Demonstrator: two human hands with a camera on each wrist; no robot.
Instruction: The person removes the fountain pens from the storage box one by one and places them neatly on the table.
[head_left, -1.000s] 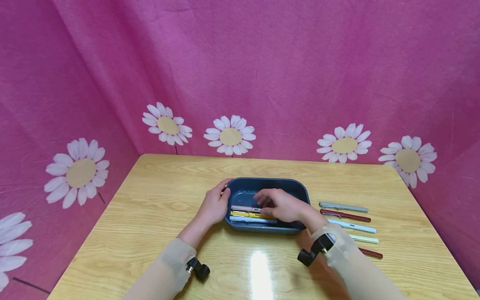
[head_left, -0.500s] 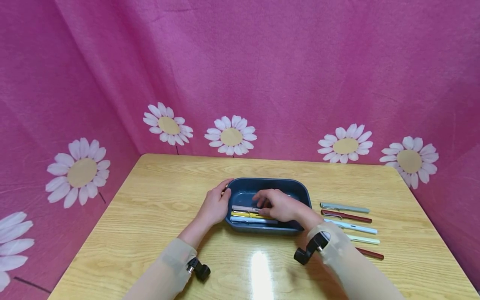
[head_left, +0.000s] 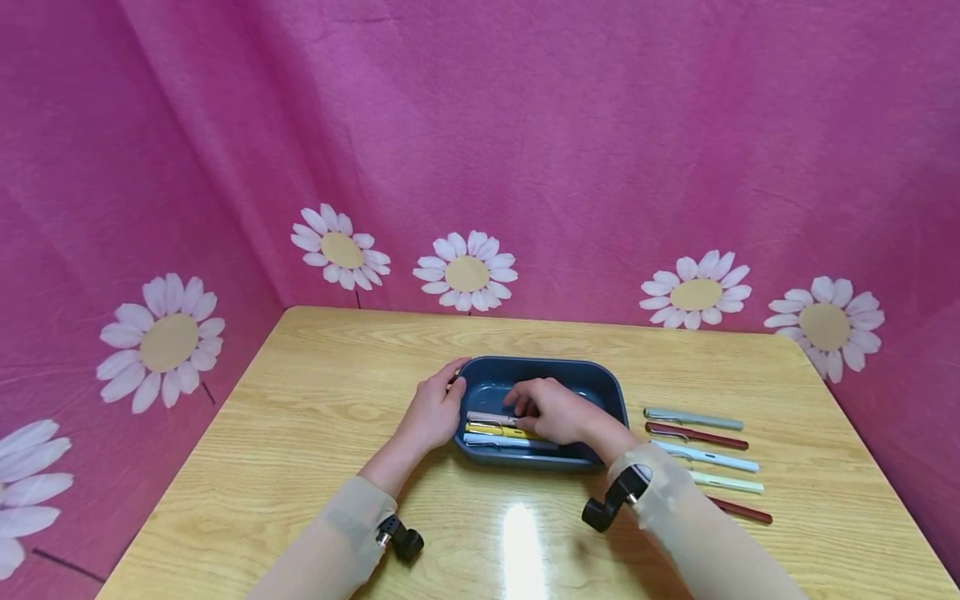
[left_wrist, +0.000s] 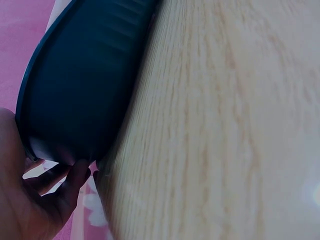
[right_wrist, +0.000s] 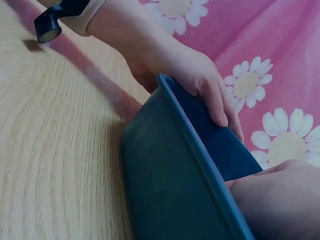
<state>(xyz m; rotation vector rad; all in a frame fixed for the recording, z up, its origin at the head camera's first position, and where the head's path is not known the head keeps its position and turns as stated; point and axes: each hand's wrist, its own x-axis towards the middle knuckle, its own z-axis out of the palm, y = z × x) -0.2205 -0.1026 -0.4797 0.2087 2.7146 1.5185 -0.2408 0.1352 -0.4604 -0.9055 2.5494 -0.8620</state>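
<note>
A dark blue bin [head_left: 540,460] sits on the wooden table. My left hand [head_left: 435,410] grips its left end, thumb over the rim and fingers outside; the left wrist view shows that hand [left_wrist: 35,200] against the bin's end wall [left_wrist: 75,100]. Inside, side by side, lie a pale mauve pen [head_left: 489,417], a yellow pen [head_left: 498,430] and a light blue pen [head_left: 510,442]. Reaching into the bin, my right hand [head_left: 562,412] has curled fingers and pinches the mauve pen, whose right part it covers. In the right wrist view the bin wall hides that hand's [right_wrist: 285,200] fingertips.
Right of the bin several pens lie in a column: a grey-green pen [head_left: 693,418], a dark red pen [head_left: 697,436], a light blue pen [head_left: 712,457], a pale green pen [head_left: 727,482] and another dark red pen [head_left: 741,511]. A pink flowered curtain [head_left: 570,167] hangs behind the table.
My right hand has shifted slightly left and lower inside the bin, its forearm following. The left hand keeps its hold, and the pens have not visibly moved within the bin.
</note>
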